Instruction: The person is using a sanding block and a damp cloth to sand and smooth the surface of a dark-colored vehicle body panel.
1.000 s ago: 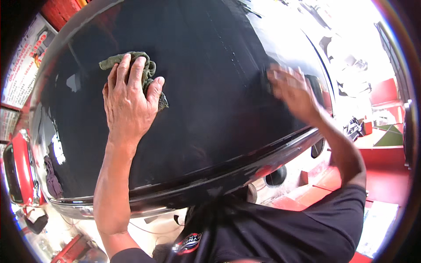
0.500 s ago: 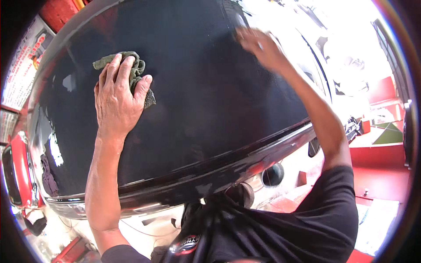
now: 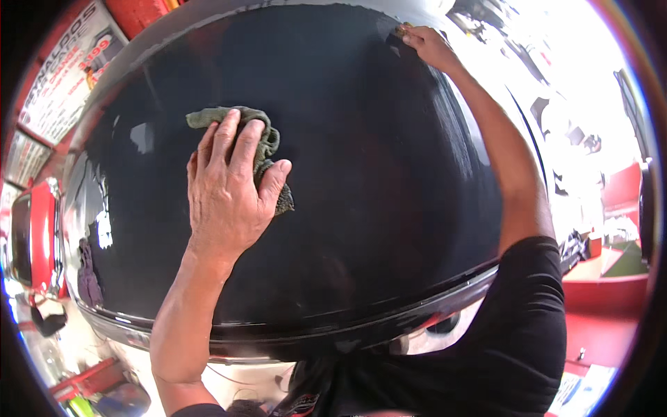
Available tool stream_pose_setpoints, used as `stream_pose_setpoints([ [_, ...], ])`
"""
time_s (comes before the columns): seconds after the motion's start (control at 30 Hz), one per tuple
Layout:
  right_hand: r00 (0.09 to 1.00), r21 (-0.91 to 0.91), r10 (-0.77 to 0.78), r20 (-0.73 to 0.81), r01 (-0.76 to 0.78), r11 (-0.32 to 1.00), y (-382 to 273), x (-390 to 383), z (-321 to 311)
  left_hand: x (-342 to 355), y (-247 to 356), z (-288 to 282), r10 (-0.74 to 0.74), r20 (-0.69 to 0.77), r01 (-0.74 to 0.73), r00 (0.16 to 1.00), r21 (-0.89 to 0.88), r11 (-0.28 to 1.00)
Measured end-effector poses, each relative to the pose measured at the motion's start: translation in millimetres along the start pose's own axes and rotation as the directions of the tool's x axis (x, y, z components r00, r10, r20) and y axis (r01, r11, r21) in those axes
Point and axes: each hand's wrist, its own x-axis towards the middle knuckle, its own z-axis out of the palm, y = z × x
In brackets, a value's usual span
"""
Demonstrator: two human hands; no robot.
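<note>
A large glossy dark car panel (image 3: 333, 229) curves across most of the view. My left hand (image 3: 233, 187) rests on its left-middle part, over a bunched green-grey cloth (image 3: 260, 125). Folds of the cloth show past the fingertips and between thumb and forefinger. Stretched far out, my right hand (image 3: 427, 47) is at the panel's upper right, with its fingers drawn together. Something small and brownish shows at those fingertips, too small to name. Pale streaks run down the panel below that hand.
On the panel's lower left edge is a purplish patch (image 3: 89, 274), cloth or reflection, I cannot tell. A red car (image 3: 43, 236) stands beyond, at the left. Printed signs (image 3: 66, 76) hang above it. Along the right side is a red surface (image 3: 601, 306). The panel's near edge runs in front of my body.
My right hand has reached farther out toward the panel's far edge. The view has shifted, so my left hand and cloth appear lower and farther right; the hand's hold looks unchanged.
</note>
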Motion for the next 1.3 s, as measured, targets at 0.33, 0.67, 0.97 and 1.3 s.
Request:
stream_pose_setpoints([
  [0.33,0.995,0.056,-0.084,0.061,0.081,0.995,-137.0,-186.4,-67.1,0.8,-12.6,-6.3,-0.007,0.047,0.006,0.999,0.026,1.000],
  [0.67,0.985,0.120,0.001,0.170,-0.022,0.993,-56.4,-97.4,-37.0,1.8,-1.5,-5.6,-0.023,0.056,0.022,0.998,0.018,1.000],
  [0.97,0.989,-0.201,0.140,0.037,-0.129,0.971,0.1,56.2,32.8,-1.9,-6.0,-5.0,-0.011,0.079,0.011,0.997,-0.005,1.000],
  [1.3,0.933,0.123,-0.210,0.293,0.181,0.976,-188.0,-263.3,-124.5,2.7,-9.9,2.4,-0.020,0.058,0.019,0.998,0.004,1.000],
])
